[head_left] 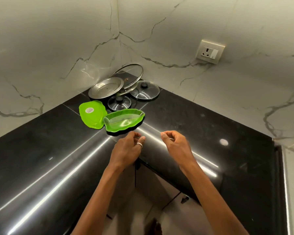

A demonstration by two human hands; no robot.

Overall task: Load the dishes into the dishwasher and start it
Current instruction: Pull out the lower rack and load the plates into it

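Nearest the camera, two bare forearms reach out over the corner of a black polished countertop (41, 150). The left hand (127, 150), a ring on one finger, hovers just short of the dishes with fingers loosely curled and nothing in them; the right hand (175, 145) is likewise half-curled and empty.

Just beyond the left fingertips sits a clear leaf-shaped dish (124, 118) resting on a green leaf-shaped tray (126, 128). Beside it to the left lies a second green tray (92, 114), flat on the counter.

Farther into the corner are a small glass lid (119, 103), a larger glass lid (145, 90), a steel plate (106, 88) and a big glass lid (128, 73) leaning against the marble wall (176, 31).

No dishwasher is in view. By my reading at least seven pieces remain to load, and starting the machine is still ahead.
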